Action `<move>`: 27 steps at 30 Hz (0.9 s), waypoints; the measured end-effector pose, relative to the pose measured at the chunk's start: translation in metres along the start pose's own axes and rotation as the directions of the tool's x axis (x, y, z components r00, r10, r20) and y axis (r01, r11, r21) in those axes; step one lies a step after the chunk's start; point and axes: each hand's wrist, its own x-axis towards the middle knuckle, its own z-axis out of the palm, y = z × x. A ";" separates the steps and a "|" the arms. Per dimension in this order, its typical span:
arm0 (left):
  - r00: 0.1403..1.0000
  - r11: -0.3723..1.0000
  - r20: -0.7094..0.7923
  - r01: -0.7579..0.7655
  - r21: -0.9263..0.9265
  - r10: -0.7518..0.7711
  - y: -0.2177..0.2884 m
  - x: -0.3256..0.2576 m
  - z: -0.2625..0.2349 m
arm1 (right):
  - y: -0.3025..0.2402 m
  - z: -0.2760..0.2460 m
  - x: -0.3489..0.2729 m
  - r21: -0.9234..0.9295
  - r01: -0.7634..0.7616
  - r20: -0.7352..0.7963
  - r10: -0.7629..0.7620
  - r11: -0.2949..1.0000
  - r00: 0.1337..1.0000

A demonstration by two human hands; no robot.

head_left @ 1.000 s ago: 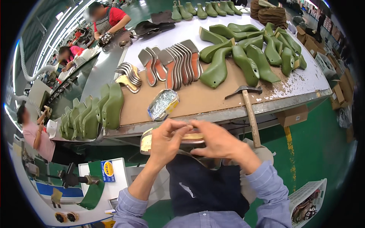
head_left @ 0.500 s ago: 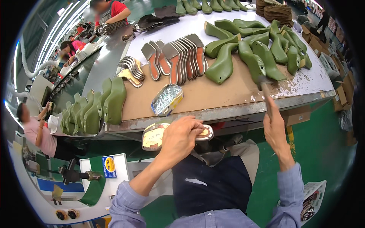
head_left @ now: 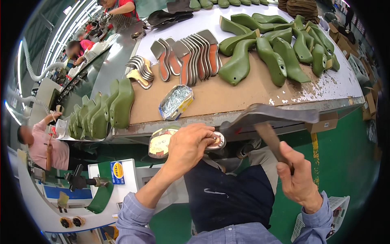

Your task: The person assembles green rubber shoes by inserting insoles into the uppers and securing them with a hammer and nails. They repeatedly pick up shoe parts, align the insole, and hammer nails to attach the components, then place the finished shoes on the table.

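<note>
My left hand (head_left: 186, 147) is closed over the middle of a shoe last (head_left: 160, 143) with a pale insole on its upturned sole, just off the table's front edge. Its thumb and fingertips press together near the heel end (head_left: 218, 140); whether a small nail is pinched there I cannot make out. My right hand (head_left: 300, 179) grips the wooden handle of a hammer (head_left: 270, 115), whose dark, long curved head hangs right of the heel end, apart from it. Behind, on the table, stands an open box of small metal nails (head_left: 176, 102).
Stacked insoles (head_left: 195, 57) and smaller heel pieces (head_left: 140, 72) lie on the brown board (head_left: 231, 97). Green shoe lasts (head_left: 237, 63) are heaped at right; more lasts (head_left: 122, 103) stand at left. A white basket (head_left: 339, 209) is at lower right. Other people work at far left.
The hammer has come down and toward me, its head swinging from above the table to near the heel end. My right hand is lower; my left stays on the last.
</note>
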 end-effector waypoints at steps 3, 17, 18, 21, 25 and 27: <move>1.000 0.999 -0.022 0.007 -0.039 -0.008 -0.001 -0.002 0.002 | -0.012 0.006 0.005 0.087 0.027 -0.080 -0.020 0.996 0.997; 0.965 0.922 0.256 -0.146 0.358 0.054 -0.010 -0.003 -0.032 | 0.009 0.028 -0.005 0.357 -0.560 -0.063 0.617 0.748 0.784; 0.947 0.873 0.321 -0.182 0.453 0.031 -0.010 -0.001 -0.039 | 0.020 0.030 -0.007 0.436 -0.551 -0.083 0.641 0.711 0.763; 0.950 0.928 0.312 -0.113 0.356 -0.004 -0.011 -0.003 -0.032 | 0.046 0.031 -0.013 0.204 -0.556 -0.190 0.589 0.806 0.785; 0.961 0.934 0.276 -0.096 0.345 -0.003 -0.009 -0.005 -0.029 | 0.044 0.029 -0.007 0.025 -0.455 -0.112 0.455 0.890 0.884; 0.950 0.951 0.312 -0.083 0.299 -0.016 -0.011 -0.001 -0.031 | 0.031 0.027 -0.008 0.054 -0.452 -0.084 0.455 0.890 0.887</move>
